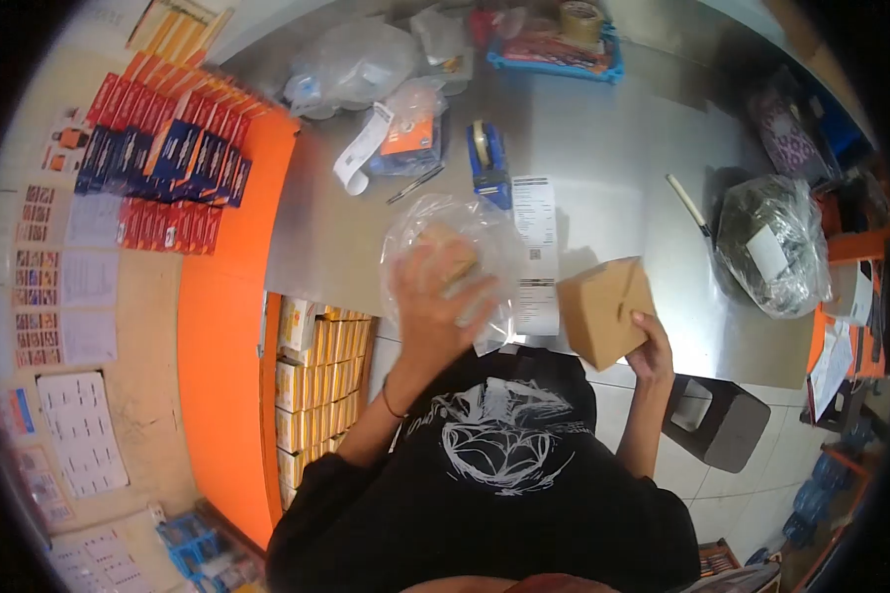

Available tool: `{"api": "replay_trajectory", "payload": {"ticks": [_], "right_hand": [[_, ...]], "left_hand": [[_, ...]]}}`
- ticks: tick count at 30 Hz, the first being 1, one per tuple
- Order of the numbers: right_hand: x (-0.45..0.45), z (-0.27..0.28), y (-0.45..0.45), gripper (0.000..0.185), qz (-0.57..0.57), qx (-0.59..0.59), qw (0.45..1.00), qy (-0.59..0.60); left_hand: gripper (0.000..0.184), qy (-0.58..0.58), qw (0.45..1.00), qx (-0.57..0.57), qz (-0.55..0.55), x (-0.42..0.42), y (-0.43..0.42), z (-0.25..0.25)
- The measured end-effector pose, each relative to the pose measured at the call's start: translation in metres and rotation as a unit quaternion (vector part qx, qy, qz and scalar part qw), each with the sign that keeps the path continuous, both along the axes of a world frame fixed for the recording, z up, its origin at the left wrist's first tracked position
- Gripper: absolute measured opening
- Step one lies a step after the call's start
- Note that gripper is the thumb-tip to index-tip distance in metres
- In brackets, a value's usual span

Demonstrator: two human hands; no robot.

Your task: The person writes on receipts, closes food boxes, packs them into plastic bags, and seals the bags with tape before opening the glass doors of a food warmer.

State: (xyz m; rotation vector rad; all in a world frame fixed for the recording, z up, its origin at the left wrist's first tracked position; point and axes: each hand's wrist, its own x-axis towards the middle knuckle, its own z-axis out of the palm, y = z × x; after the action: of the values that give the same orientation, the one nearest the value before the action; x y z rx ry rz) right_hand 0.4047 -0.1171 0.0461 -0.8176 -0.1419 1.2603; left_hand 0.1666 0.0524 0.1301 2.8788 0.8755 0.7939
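One steel table (623,168) spans the centre; both hands are at its near side. Clear bag (499,222) is left of centre, with a brown item (450,247) showing through the plastic. Brown box (598,311) is right of centre, tilted, at the table's near edge. Left hand (435,292): fingers spread over the bag, not clenched; motion blur, can't tell how firm the contact is. Right hand (653,351): grasping the brown box by its near right side, thumb on the face, other fingers hidden. Box body extends left and far of that grip. Long receipt (536,227) lies flat between bag and box. Blue tape dispenser (488,168) sits just left of the receipt's far end. Dark pen (415,185) lies farther left, beyond the bag.
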Motion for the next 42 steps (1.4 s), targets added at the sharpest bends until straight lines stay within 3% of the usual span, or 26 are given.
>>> {"api": "replay_trajectory", "payload": {"ticks": [3,5,6,7,8,12,14,16,17,18,20,21,23,24,26,28,30,33,37,39,40,41,42], "right_hand": [[-0.042,0.036,0.043,0.072,0.187,-0.036,0.979,0.065],[-0.075,0.043,0.081,0.073,0.241,-0.049,0.968,0.051],[-0.089,0.043,0.101,0.073,0.259,-0.043,0.964,0.035],[-0.101,0.038,0.119,0.073,0.256,-0.043,0.965,0.029],[-0.113,0.030,0.137,0.074,0.245,-0.058,0.968,-0.018],[-0.141,-0.009,0.195,0.073,0.244,-0.079,0.951,-0.172],[-0.154,-0.025,0.208,0.069,0.233,-0.080,0.938,-0.244],[-0.160,-0.019,0.212,0.065,0.218,-0.082,0.918,-0.321],[-0.161,-0.008,0.210,0.060,0.206,-0.099,0.829,-0.510],[-0.163,0.000,0.207,0.056,0.186,-0.117,0.704,-0.675],[-0.165,0.005,0.202,0.053,0.159,-0.133,0.673,-0.710],[-0.165,0.008,0.200,0.050,0.141,-0.144,0.649,-0.734],[-0.165,0.034,0.194,0.044,0.236,-0.125,0.561,-0.783],[-0.173,0.077,0.202,0.035,0.313,-0.174,0.602,-0.714],[-0.174,0.128,0.212,0.028,0.319,-0.089,0.609,-0.720],[-0.183,0.171,0.233,0.022,0.292,-0.102,0.656,-0.688],[-0.186,0.186,0.259,0.018,0.270,-0.090,0.657,-0.698],[-0.194,0.204,0.310,0.014,0.240,-0.075,0.658,-0.709],[-0.191,0.204,0.407,0.013,0.260,-0.026,0.685,-0.680],[-0.188,0.183,0.476,0.016,0.254,-0.001,0.675,-0.693],[-0.187,0.170,0.514,0.018,0.243,0.024,0.640,-0.728],[-0.186,0.153,0.551,0.020,0.231,0.051,0.605,-0.761],[-0.181,0.127,0.587,0.029,0.225,0.039,0.582,-0.781]], "left_hand": [[0.050,0.073,0.983,0.040,0.164,-0.038,0.030,-0.024],[0.037,-0.115,0.967,-0.131,0.188,-0.054,0.068,-0.055],[0.037,-0.122,0.967,-0.128,0.183,-0.056,0.082,-0.051],[0.032,-0.160,0.938,-0.240,0.193,-0.059,0.094,-0.046],[0.027,-0.194,0.894,-0.349,0.201,-0.063,0.101,-0.042],[0.021,-0.275,0.888,-0.352,0.106,-0.079,0.133,-0.027],[0.020,-0.255,0.785,-0.562,0.054,-0.087,0.148,-0.019],[0.020,-0.264,0.776,-0.572,0.032,-0.083,0.154,-0.001],[0.020,-0.268,0.762,-0.590,0.024,-0.084,0.157,0.007],[0.020,-0.276,0.761,-0.588,0.011,-0.089,0.162,0.011],[0.026,-0.178,0.814,-0.549,-0.064,-0.099,0.178,0.017],[0.026,-0.188,0.812,-0.548,-0.076,-0.105,0.190,0.026],[0.038,0.021,0.810,-0.486,-0.326,-0.125,0.219,0.044],[0.038,0.009,0.811,-0.482,-0.333,-0.131,0.241,0.040],[0.070,0.044,0.848,-0.315,-0.423,-0.134,0.301,0.020],[0.087,-0.101,0.924,-0.279,-0.243,-0.111,0.386,-0.027],[0.086,-0.231,0.942,-0.225,0.096,-0.085,0.415,-0.030],[0.071,-0.330,0.918,-0.215,0.052,-0.038,0.481,-0.086],[0.023,-0.321,0.938,-0.130,-0.027,0.032,0.488,-0.110],[0.016,-0.231,0.949,-0.211,0.024,0.054,0.476,-0.115],[0.021,-0.137,0.962,-0.237,0.011,0.057,0.482,-0.128],[0.024,-0.370,0.867,-0.324,-0.079,0.065,0.479,-0.148],[0.026,-0.478,0.793,-0.361,-0.115,0.074,0.481,-0.165]]}}
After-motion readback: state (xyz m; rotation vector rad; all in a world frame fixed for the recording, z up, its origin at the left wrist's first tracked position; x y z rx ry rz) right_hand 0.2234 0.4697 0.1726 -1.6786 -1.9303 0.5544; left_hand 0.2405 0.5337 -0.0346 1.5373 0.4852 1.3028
